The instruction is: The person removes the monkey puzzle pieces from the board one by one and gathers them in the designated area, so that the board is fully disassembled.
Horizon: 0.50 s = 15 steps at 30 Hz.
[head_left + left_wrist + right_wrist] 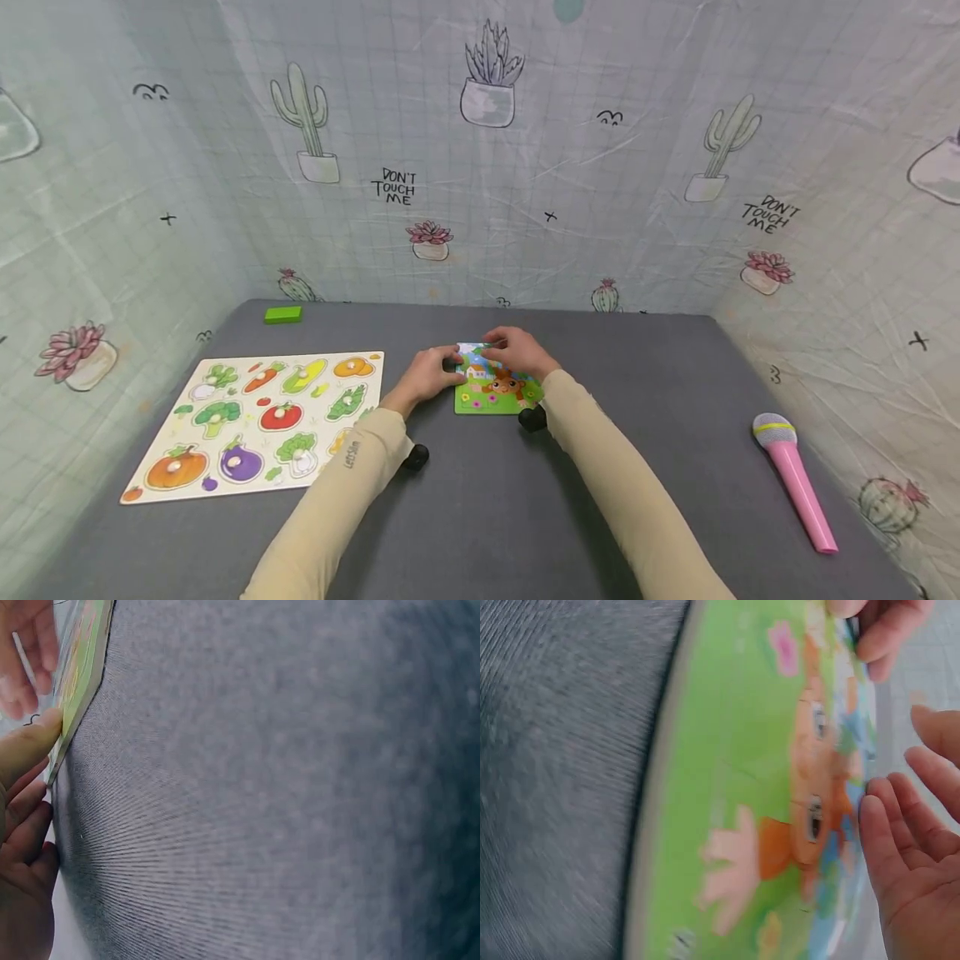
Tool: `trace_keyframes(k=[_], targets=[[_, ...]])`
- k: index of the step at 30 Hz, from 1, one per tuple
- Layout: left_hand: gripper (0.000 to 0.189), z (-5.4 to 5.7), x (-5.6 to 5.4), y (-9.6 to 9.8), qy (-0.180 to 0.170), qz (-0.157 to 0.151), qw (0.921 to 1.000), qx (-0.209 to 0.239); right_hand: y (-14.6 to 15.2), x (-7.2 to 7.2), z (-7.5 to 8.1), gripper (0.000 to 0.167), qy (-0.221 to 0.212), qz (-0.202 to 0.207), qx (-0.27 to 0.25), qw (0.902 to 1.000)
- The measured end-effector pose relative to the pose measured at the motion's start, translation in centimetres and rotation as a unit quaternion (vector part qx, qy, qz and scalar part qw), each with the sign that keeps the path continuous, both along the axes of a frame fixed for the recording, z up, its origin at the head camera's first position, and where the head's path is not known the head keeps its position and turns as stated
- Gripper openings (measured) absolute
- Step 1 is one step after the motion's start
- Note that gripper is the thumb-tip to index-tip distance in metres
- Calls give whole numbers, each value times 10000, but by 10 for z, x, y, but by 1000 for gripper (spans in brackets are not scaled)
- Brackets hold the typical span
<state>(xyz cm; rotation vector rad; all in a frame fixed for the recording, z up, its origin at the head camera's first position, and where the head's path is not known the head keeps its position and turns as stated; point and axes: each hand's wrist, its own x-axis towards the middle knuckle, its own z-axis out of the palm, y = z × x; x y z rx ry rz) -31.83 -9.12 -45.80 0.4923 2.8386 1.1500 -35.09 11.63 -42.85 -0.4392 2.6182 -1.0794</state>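
Observation:
A small flat picture board, printed with a cartoon monkey on green grass, lies on the dark grey table; faint seams cross it like a jigsaw puzzle's. My left hand is at its left side, thumb and fingers spread along the edge, the thumb touching the board in the left wrist view. Over the board's upper right is my right hand, fingers bent loosely. In the right wrist view its fingers are by the far edge, and nothing shows between them; whether they touch the board I cannot tell.
A cream vegetable peg puzzle lies left of the left forearm. Behind it sits a green block. A pink toy microphone rests near the table's right edge. Cactus-print cloth hangs behind and at both sides.

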Motion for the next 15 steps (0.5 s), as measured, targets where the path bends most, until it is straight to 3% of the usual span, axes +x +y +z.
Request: trace_keyframes(k=[7, 15], targets=[[29, 0, 0, 1, -73, 154, 9998, 53, -4, -1, -11, 40, 21, -376, 120, 9992], [28, -1, -1, 3, -52, 332, 9994, 126, -8, -4, -14, 38, 233, -320, 335, 9987]])
